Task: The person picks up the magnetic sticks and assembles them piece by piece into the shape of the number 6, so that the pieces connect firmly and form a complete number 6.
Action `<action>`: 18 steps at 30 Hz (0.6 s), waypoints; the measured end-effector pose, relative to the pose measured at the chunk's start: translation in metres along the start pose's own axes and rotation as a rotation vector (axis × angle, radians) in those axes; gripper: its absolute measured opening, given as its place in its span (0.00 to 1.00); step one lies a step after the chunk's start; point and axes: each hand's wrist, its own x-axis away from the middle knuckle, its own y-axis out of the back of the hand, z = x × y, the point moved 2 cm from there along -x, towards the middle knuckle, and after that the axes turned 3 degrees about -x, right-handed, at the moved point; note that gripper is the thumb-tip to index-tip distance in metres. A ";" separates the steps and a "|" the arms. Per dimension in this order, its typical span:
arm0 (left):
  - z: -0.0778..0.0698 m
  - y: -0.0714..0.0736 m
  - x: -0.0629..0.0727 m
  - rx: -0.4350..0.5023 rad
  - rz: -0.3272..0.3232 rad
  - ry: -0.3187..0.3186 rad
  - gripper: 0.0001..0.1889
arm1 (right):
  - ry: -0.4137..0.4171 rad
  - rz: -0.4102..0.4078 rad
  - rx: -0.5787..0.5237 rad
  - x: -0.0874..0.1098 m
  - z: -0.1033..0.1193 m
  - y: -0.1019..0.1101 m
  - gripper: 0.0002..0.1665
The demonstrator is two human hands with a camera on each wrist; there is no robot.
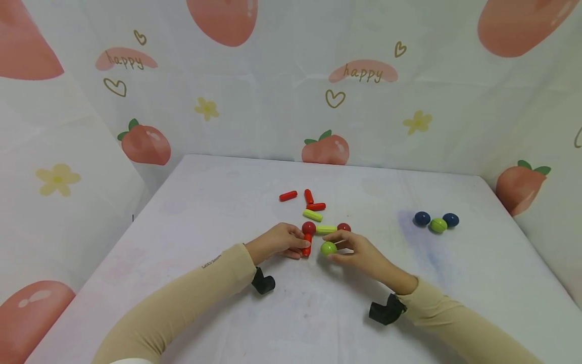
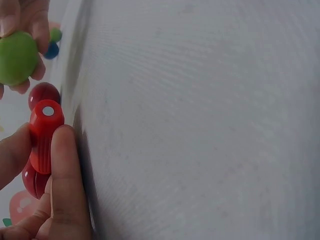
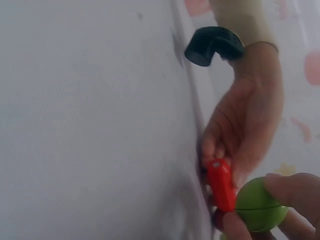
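My left hand (image 1: 284, 241) pinches a red rod (image 2: 44, 142) between thumb and fingers; a small silvery disc shows on the rod's near end. The rod's far end meets a red ball (image 1: 308, 228). From that ball a yellow-green rod (image 1: 326, 229) runs right to a second red ball (image 1: 344, 227), partly covered by the right hand. In my right hand (image 1: 359, 251) a green ball (image 3: 260, 205) with a seam round it is held between thumb and fingertips. It is just right of the red rod's near end.
Behind the joined pieces lie a loose yellow-green rod (image 1: 312, 215) and several red rods (image 1: 288, 195). Farther right on the white table (image 1: 218, 202) sit two dark blue balls (image 1: 422, 218) with a green ball (image 1: 438, 225) between them. A patterned cloth (image 1: 273, 101) hangs behind the table.
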 end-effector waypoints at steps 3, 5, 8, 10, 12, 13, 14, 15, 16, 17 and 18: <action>0.000 0.000 0.000 -0.006 0.002 -0.003 0.16 | -0.025 0.014 -0.032 -0.002 0.000 -0.006 0.25; 0.000 0.000 0.000 -0.004 0.007 -0.004 0.16 | -0.036 0.015 -0.047 -0.003 0.000 -0.010 0.25; -0.001 0.000 0.001 0.005 0.013 -0.009 0.15 | -0.024 0.022 -0.061 -0.004 0.000 -0.014 0.23; -0.001 0.001 0.003 0.020 0.020 -0.016 0.15 | -0.009 0.027 -0.067 -0.004 0.000 -0.017 0.22; -0.002 0.001 0.005 0.041 0.027 -0.021 0.14 | 0.012 0.034 -0.070 -0.004 0.000 -0.020 0.22; -0.002 0.001 0.005 0.049 0.028 -0.022 0.13 | 0.020 0.037 -0.066 -0.004 0.000 -0.021 0.21; -0.002 0.000 0.004 0.056 0.029 -0.022 0.13 | 0.028 0.042 -0.061 -0.004 -0.001 -0.022 0.21; -0.001 0.000 0.003 0.062 0.029 -0.024 0.13 | 0.029 0.046 -0.061 -0.004 -0.001 -0.024 0.21; -0.001 0.000 0.003 0.068 0.029 -0.023 0.13 | 0.036 0.050 -0.056 -0.004 -0.001 -0.025 0.21; 0.000 0.000 0.001 0.069 0.024 -0.020 0.13 | 0.041 0.054 -0.048 -0.004 -0.001 -0.026 0.21; 0.001 0.000 0.000 0.069 0.021 -0.021 0.14 | 0.046 0.059 -0.040 -0.004 -0.001 -0.027 0.20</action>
